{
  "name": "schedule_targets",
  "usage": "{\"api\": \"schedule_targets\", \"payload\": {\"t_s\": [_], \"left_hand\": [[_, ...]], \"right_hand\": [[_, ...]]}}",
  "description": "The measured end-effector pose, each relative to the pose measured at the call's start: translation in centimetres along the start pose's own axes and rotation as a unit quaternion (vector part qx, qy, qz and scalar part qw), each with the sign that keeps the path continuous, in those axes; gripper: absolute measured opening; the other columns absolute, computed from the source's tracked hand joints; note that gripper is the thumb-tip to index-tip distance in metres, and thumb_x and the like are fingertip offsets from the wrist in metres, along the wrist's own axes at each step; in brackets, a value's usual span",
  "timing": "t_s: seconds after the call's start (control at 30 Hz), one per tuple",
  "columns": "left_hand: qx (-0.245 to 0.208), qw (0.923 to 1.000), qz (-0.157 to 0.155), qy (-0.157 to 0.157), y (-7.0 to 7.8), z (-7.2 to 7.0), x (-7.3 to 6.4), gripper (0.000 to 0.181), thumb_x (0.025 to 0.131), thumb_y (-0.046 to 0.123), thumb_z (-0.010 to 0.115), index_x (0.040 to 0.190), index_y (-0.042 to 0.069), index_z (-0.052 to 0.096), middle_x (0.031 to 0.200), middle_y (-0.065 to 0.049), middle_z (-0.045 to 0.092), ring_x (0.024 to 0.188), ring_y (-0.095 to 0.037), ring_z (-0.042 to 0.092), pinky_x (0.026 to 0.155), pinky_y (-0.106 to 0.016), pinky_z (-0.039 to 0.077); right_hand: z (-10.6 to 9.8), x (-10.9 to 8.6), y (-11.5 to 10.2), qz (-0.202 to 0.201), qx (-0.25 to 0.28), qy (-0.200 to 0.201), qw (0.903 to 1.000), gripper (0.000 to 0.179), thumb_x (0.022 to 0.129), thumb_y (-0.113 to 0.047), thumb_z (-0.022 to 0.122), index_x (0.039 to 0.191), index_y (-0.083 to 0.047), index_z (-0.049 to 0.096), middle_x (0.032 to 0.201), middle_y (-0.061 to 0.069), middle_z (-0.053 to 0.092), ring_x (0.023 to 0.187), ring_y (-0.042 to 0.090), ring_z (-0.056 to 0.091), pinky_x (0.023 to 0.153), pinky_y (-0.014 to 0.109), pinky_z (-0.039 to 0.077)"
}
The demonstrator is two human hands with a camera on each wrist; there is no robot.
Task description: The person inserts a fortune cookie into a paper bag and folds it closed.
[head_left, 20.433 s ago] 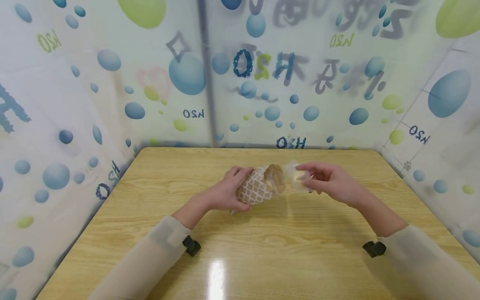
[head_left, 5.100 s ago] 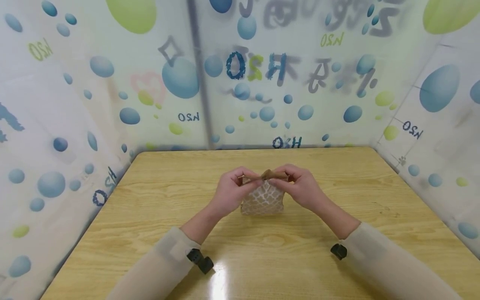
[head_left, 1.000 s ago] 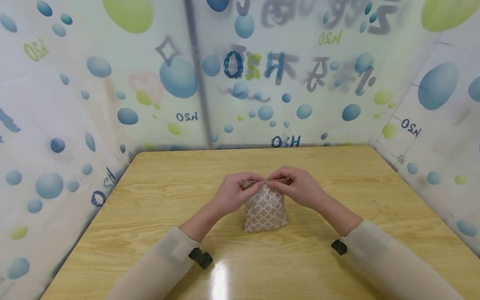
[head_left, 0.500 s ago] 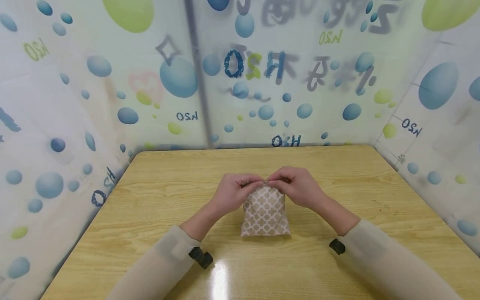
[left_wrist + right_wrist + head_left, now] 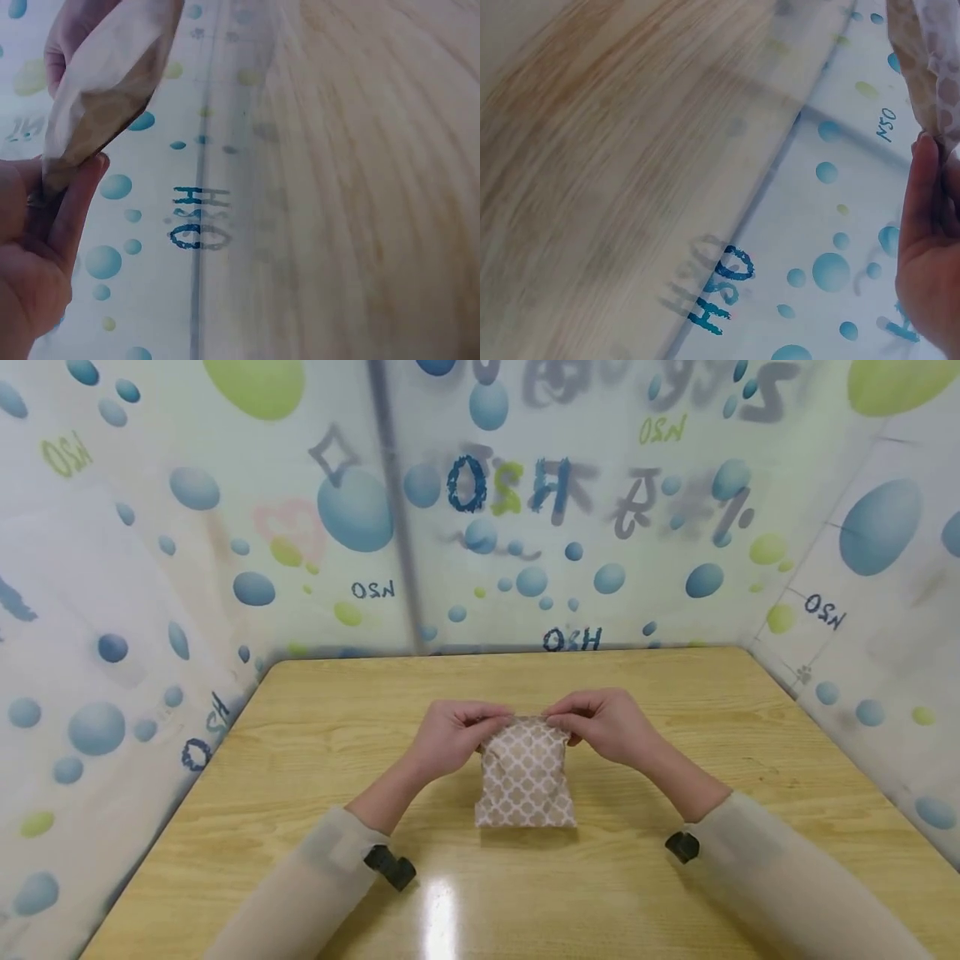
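A brown paper bag (image 5: 527, 774) with a white lattice print hangs between both hands at the middle of the table in the head view. Its top edge is folded over and its patterned face is turned to me. My left hand (image 5: 453, 737) pinches the upper left corner between thumb and fingers. At the upper right corner my right hand (image 5: 609, 727) pinches in the same way. The left wrist view shows the paper bag (image 5: 112, 112) edge-on, its side crease between the left fingers. Only a strip of the bag (image 5: 930, 67) appears in the right wrist view. Its contents are hidden.
The wooden table (image 5: 315, 710) spreads around the hands, with a light reflection near its front. A white curtain (image 5: 487, 568) printed with blue and green drops stands behind the table and along both sides. A small dark camera sits on each sleeve cuff.
Earlier, the left hand held the bag open while the right held a clear packet by its mouth. The top was then folded down. In the last half second the hands spread apart toward the top corners.
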State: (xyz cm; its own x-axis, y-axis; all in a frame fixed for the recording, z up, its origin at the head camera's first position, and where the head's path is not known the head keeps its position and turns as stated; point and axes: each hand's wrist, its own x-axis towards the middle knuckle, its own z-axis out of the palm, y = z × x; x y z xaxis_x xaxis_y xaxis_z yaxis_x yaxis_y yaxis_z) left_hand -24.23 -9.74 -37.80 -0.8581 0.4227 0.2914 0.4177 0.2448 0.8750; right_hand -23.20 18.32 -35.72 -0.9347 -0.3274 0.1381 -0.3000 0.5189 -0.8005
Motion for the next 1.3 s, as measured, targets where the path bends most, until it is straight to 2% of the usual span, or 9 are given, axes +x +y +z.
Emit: {"api": "schedule_targets", "payload": {"t_s": [0.1, 0.2, 0.37, 0.5, 0.63, 0.77, 0.9, 1.13, 1.3], "left_hand": [[-0.025, 0.9985, -0.048, -0.011, -0.1, -0.3, 0.0, 0.021, 0.107, 0.017, 0.073, 0.123, 0.009, 0.084, 0.111, -0.011, 0.084, 0.080, -0.012, 0.075, 0.071, -0.034, 0.066], [-0.043, 0.9964, -0.072, -0.010, -0.2, -0.6, 0.1, 0.022, 0.106, 0.018, 0.073, 0.124, 0.009, 0.083, 0.112, -0.012, 0.084, 0.086, -0.014, 0.077, 0.074, -0.038, 0.068], [-0.044, 0.9966, -0.070, -0.001, -0.5, -0.8, 0.2, 0.021, 0.106, 0.014, 0.073, 0.123, 0.007, 0.084, 0.116, -0.014, 0.083, 0.087, -0.014, 0.077, 0.075, -0.038, 0.068], [-0.047, 0.9966, -0.068, -0.004, -0.9, -0.8, 0.2, 0.021, 0.107, 0.013, 0.072, 0.123, 0.004, 0.083, 0.117, -0.015, 0.083, 0.088, -0.015, 0.079, 0.077, -0.041, 0.068], [-0.073, 0.9930, -0.093, -0.002, -1.2, -0.9, 0.3, 0.023, 0.106, 0.015, 0.074, 0.124, 0.004, 0.083, 0.115, -0.014, 0.083, 0.088, -0.015, 0.081, 0.077, -0.041, 0.068], [-0.097, 0.9879, -0.120, 0.013, -1.6, -1.2, 0.5, 0.023, 0.104, 0.012, 0.076, 0.124, 0.003, 0.082, 0.112, -0.013, 0.083, 0.087, -0.016, 0.081, 0.077, -0.040, 0.068], [-0.097, 0.9862, -0.133, 0.015, -1.8, -1.3, 0.8, 0.022, 0.104, 0.009, 0.075, 0.124, 0.002, 0.082, 0.113, -0.014, 0.083, 0.085, -0.015, 0.080, 0.077, -0.039, 0.068], [-0.096, 0.9844, -0.147, 0.016, -2.2, -1.0, 1.5, 0.022, 0.105, 0.008, 0.073, 0.124, 0.002, 0.083, 0.116, -0.017, 0.083, 0.079, -0.015, 0.080, 0.077, -0.034, 0.068], [-0.100, 0.9814, -0.163, 0.013, -2.5, -0.9, 1.7, 0.021, 0.105, 0.007, 0.072, 0.122, 0.002, 0.083, 0.116, -0.016, 0.083, 0.079, -0.015, 0.080, 0.077, -0.033, 0.067]], "right_hand": [[0.0, 0.0, 0.0, -0.005, -0.006, 0.005, 1.0000, 0.016, 0.105, -0.012, 0.074, 0.114, -0.009, 0.086, 0.111, 0.011, 0.084, 0.083, 0.016, 0.075, 0.081, 0.048, 0.067], [-0.2, 0.0, -0.1, 0.002, 0.005, 0.000, 1.0000, 0.017, 0.106, -0.014, 0.073, 0.117, -0.008, 0.085, 0.112, 0.012, 0.084, 0.085, 0.016, 0.076, 0.083, 0.047, 0.067], [-0.6, 0.3, 0.7, 0.038, 0.055, -0.032, 0.9972, 0.024, 0.107, -0.018, 0.073, 0.124, -0.004, 0.081, 0.106, 0.011, 0.082, 0.085, 0.016, 0.077, 0.085, 0.041, 0.068], [-0.8, 0.5, 1.2, 0.045, 0.057, -0.037, 0.9967, 0.021, 0.106, -0.016, 0.074, 0.120, -0.003, 0.082, 0.097, 0.007, 0.081, 0.081, 0.017, 0.076, 0.083, 0.041, 0.068], [-1.0, 0.6, 1.2, 0.042, 0.049, -0.036, 0.9973, 0.020, 0.107, -0.016, 0.073, 0.120, -0.003, 0.082, 0.098, 0.007, 0.081, 0.082, 0.017, 0.076, 0.086, 0.046, 0.067], [-1.3, 0.8, 1.3, 0.064, 0.065, -0.049, 0.9946, 0.025, 0.108, -0.016, 0.071, 0.127, -0.002, 0.079, 0.101, 0.009, 0.080, 0.084, 0.017, 0.076, 0.091, 0.049, 0.066], [-1.4, 1.1, 1.8, 0.090, 0.082, -0.058, 0.9908, 0.028, 0.108, -0.017, 0.071, 0.131, 0.000, 0.076, 0.102, 0.010, 0.080, 0.086, 0.017, 0.076, 0.094, 0.049, 0.066], [-1.5, 1.8, 2.2, 0.101, 0.070, -0.055, 0.9909, 0.021, 0.107, -0.012, 0.071, 0.122, 0.000, 0.079, 0.102, 0.010, 0.080, 0.085, 0.016, 0.077, 0.095, 0.053, 0.065], [-1.3, 2.4, 2.4, 0.118, 0.071, -0.070, 0.9880, 0.020, 0.107, -0.009, 0.069, 0.121, 0.002, 0.078, 0.102, 0.013, 0.080, 0.083, 0.015, 0.077, 0.093, 0.051, 0.066]]}}
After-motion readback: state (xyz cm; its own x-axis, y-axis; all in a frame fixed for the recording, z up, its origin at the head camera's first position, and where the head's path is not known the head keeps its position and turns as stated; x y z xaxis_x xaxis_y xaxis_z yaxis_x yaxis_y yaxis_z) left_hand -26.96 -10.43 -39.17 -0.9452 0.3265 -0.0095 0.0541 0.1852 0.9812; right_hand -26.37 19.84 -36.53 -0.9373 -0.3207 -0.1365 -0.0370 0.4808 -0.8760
